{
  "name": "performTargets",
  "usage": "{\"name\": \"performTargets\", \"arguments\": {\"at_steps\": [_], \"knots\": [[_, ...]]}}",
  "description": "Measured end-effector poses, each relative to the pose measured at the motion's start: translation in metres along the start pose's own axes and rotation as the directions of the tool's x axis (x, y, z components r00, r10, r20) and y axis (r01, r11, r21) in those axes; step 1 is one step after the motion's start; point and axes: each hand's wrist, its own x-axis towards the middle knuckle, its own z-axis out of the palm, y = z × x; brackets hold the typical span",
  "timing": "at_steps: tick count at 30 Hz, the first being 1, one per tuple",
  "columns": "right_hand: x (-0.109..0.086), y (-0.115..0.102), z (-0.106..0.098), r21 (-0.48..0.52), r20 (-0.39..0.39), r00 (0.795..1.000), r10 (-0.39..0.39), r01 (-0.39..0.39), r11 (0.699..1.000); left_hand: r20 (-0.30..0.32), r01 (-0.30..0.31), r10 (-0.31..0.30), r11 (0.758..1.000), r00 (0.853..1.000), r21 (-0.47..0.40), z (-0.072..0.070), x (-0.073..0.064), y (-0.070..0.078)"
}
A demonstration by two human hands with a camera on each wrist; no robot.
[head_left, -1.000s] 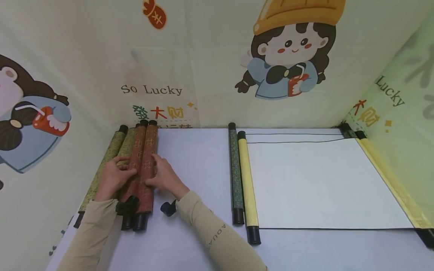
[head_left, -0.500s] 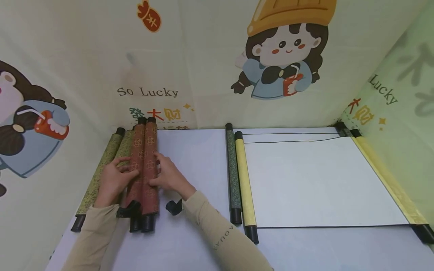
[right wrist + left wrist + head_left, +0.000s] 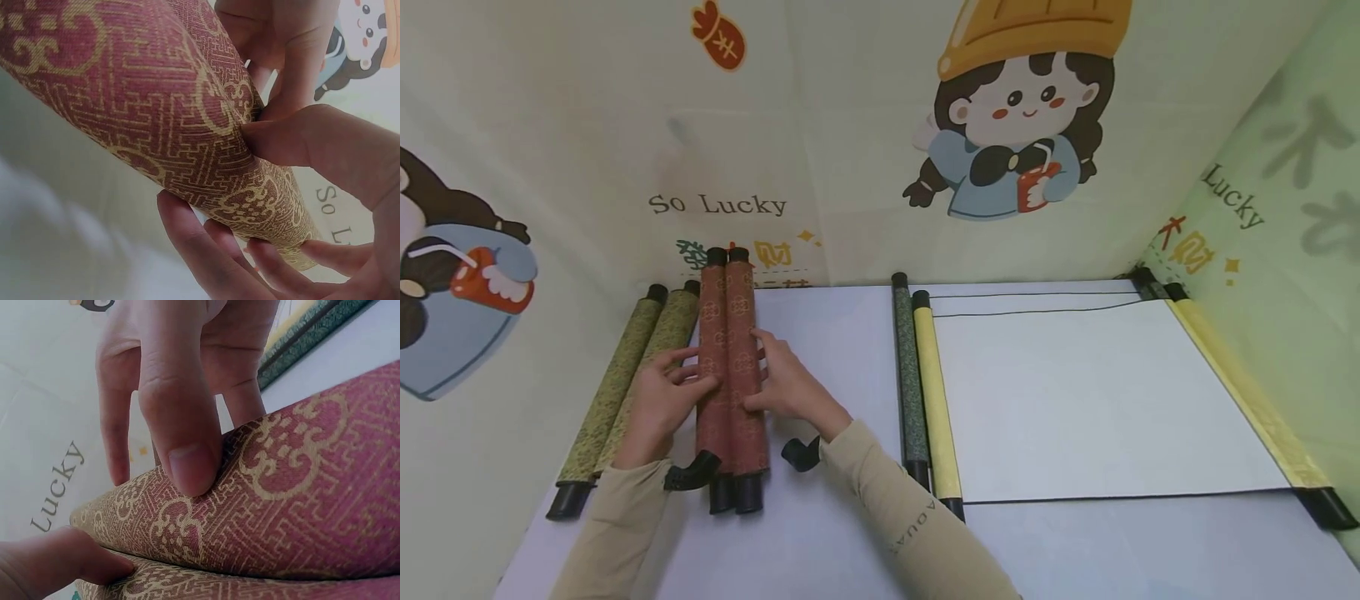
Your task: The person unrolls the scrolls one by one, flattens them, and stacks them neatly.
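1. Head view, far left: the olive-gold scrolls (image 3: pixel 606 392) lie on the table (image 3: pixel 835 333), with the left arm overlapping them from this angle. My guess is a low sleeve could bump one and set it rolling.
2. Left hand (image 3: pixel 662 400): partly curled, thumb and fingers on the left red scroll. If its squeeze eases, that scroll could drop out of the pair.
3. Red scrolls (image 3: pixel 745 342): side by side between the hands, seemingly held up off the table. Round bodies pressed together like that could slide or twist apart if the two sides push unevenly.
4. Right hand (image 3: pixel 793 379): also half curled, thumb and fingers gripping the right red scroll. Swinging too far right might knock the dark green roller (image 3: pixel 908 375) or the yellow roller (image 3: pixel 937 400), then rumple the white sheet (image 3: pixel 1097 400).
5. Head count, left to right: two olive-gold scrolls, two hands, two red scrolls, then one dark green and one yellow roller, one white sheet I can make out for sure (can't tell what's underneath), and another yellow and dark roller at the far end.
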Motion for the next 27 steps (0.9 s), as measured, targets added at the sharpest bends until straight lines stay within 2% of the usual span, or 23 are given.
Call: {"name": "performTargets", "arguments": {"at_steps": [18,27], "knots": [[-0.016,0.004,-0.018,0.041,-0.011,1.0,-0.012,0.012,0.999,-0.034,0.024,-0.026,0.999,0.999,-0.042,0.021,-0.008,0.009],[-0.028,0.004,-0.025,0.041,-0.025,1.0,-0.006,0.007,0.999,-0.035,0.003,-0.007,0.994,0.999,-0.108,0.03,-0.014,0.014]]}}
